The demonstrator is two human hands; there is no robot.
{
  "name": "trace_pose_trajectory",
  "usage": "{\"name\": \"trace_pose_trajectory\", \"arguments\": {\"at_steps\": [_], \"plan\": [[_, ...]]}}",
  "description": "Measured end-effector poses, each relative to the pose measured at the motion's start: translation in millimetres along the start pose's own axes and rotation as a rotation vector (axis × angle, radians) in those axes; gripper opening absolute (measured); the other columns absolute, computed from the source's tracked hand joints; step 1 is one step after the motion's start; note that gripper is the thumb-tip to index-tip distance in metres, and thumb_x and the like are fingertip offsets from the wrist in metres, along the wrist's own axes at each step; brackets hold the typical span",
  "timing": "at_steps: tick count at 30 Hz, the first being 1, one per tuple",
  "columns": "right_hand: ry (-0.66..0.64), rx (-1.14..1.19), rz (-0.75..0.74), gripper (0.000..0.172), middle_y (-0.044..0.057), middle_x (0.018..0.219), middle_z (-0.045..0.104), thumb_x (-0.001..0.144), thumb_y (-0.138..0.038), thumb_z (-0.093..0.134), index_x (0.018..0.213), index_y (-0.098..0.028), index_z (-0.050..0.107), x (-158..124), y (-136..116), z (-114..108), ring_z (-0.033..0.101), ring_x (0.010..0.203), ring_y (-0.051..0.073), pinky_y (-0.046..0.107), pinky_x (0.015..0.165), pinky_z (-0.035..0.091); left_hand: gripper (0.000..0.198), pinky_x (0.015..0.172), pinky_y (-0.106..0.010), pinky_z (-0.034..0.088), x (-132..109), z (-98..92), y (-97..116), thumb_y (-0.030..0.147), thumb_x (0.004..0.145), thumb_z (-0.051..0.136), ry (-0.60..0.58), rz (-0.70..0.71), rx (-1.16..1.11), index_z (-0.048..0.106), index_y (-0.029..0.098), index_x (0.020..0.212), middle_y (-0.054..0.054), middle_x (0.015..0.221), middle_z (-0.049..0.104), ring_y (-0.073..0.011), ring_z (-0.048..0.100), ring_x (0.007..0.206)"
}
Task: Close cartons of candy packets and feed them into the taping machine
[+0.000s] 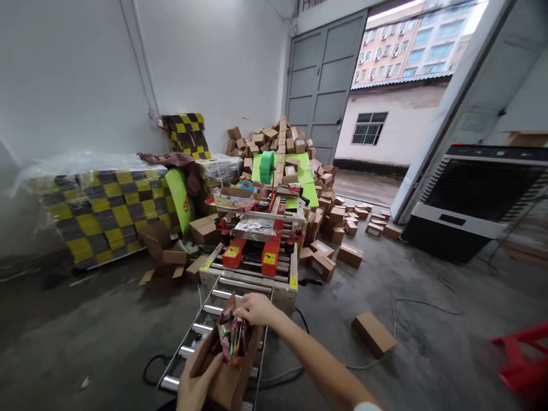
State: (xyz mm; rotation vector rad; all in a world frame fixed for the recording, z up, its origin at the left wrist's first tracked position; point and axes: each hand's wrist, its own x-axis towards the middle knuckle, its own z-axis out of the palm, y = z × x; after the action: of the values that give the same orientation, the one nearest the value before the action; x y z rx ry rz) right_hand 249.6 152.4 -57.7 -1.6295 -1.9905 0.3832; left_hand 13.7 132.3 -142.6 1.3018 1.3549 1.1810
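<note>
An open cardboard box [229, 383] lies lengthwise on the roller conveyor [213, 309], tilted a little in view. Inside it are several colourful, shiny small packets [234, 337], pink, green and dark. My left hand [197, 378] grips the box's near left wall, thumb over the rim beside the packets. At the far right end my right hand [258, 310] is closed over the rim, its fingertips bent inward by the packets. Whether those fingertips also touch a packet is hard to make out.
Ahead stands a carton-sealing machine [250, 257] with red side guides and a green tape roll [266, 167]. Behind it rises a pile of sealed cartons [269, 137]. One carton [374, 334] lies on the floor at right, near cables. A black air cooler [479, 200] stands farther right.
</note>
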Motion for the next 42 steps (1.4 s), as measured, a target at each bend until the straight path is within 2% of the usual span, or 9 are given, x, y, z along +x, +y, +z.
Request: {"name": "trace_pose_trajectory", "arguments": {"at_steps": [3,11,15,18,22,24,28,35,42], "plan": [[-0.005,0.023,-0.025,0.032,-0.001,0.069,0.058,0.092,-0.036,0.070,0.064,-0.021,0.071,0,-4,-5,0.055,0.069,0.014,0.022,0.063,0.036,0.057,0.094,-0.053,0.058,-9,6.3,1,0.057,0.046,0.083,-0.013,-0.038,-0.064,0.074,0.018,0.088,-0.011,0.099,0.074,-0.0416,0.069,0.102],[0.187,0.298,0.196,0.056,0.003,0.068,0.056,0.095,-0.060,0.054,0.058,-0.018,0.059,-7,12,7,0.052,0.072,0.017,0.026,0.078,0.042,0.065,0.106,-0.044,0.049,-31,18.4,17,0.067,0.076,0.068,-0.099,0.139,-0.075,0.067,0.014,0.114,-0.016,0.118,0.069,-0.0290,0.064,0.115],[0.478,0.411,0.283,0.062,0.012,0.106,0.064,0.100,-0.063,0.029,0.098,-0.016,0.069,-25,23,19,0.056,0.106,0.023,0.033,0.102,0.040,0.072,0.112,-0.047,0.043,-44,17.2,10,0.064,0.087,0.058,0.047,0.221,0.034,0.053,0.010,0.134,-0.023,0.134,0.059,-0.0304,0.057,0.128],[0.648,0.497,0.313,0.069,0.016,0.132,0.055,0.100,-0.062,0.017,0.126,-0.013,0.059,-43,24,26,0.048,0.126,0.023,0.038,0.111,0.036,0.071,0.121,-0.051,0.030,-64,14.3,18,0.051,0.096,0.052,0.208,0.519,0.257,0.035,0.008,0.150,-0.028,0.152,0.039,-0.0329,0.034,0.148],[0.626,0.629,0.299,0.067,0.016,0.126,0.061,0.098,-0.062,0.023,0.126,-0.013,0.059,-51,25,40,0.056,0.121,0.023,0.040,0.106,0.044,0.055,0.125,-0.050,0.020,-56,25.1,52,0.040,0.101,0.041,-0.251,0.897,0.563,0.040,0.016,0.151,-0.019,0.160,0.033,-0.0307,0.022,0.153],[0.600,0.668,0.296,0.067,0.015,0.123,0.063,0.097,-0.062,0.025,0.121,-0.012,0.061,-51,25,42,0.059,0.117,0.023,0.039,0.104,0.047,0.054,0.125,-0.051,0.020,-37,37.4,69,0.037,0.101,0.040,-0.381,0.889,0.698,0.041,0.016,0.151,-0.017,0.164,0.026,-0.0305,0.020,0.154],[0.580,0.675,0.311,0.065,0.014,0.109,0.069,0.092,-0.068,0.034,0.102,-0.012,0.067,-50,22,37,0.064,0.103,0.023,0.036,0.096,0.051,0.055,0.125,-0.053,0.018,-11,60.4,76,0.031,0.100,0.041,-0.412,0.770,0.874,0.043,0.006,0.149,-0.020,0.163,0.025,-0.0308,0.017,0.155],[0.491,0.602,0.346,0.065,0.003,0.057,0.055,0.089,-0.076,0.044,0.059,-0.019,0.052,-43,13,27,0.055,0.059,0.017,0.026,0.062,0.048,0.059,0.123,-0.044,0.030,-23,62.7,56,0.037,0.102,0.039,-0.290,0.756,0.744,0.038,0.005,0.151,-0.020,0.161,0.029,-0.0276,0.025,0.153],[0.385,0.461,0.390,0.071,0.003,0.056,0.053,0.099,-0.076,0.019,0.061,-0.021,0.042,-42,5,27,0.052,0.053,0.015,0.024,0.057,0.045,0.043,0.120,-0.043,0.036,-16,66.1,46,0.032,0.101,0.041,-0.419,0.692,0.740,0.064,0.010,0.130,-0.017,0.142,0.057,-0.0282,0.050,0.139]]}}
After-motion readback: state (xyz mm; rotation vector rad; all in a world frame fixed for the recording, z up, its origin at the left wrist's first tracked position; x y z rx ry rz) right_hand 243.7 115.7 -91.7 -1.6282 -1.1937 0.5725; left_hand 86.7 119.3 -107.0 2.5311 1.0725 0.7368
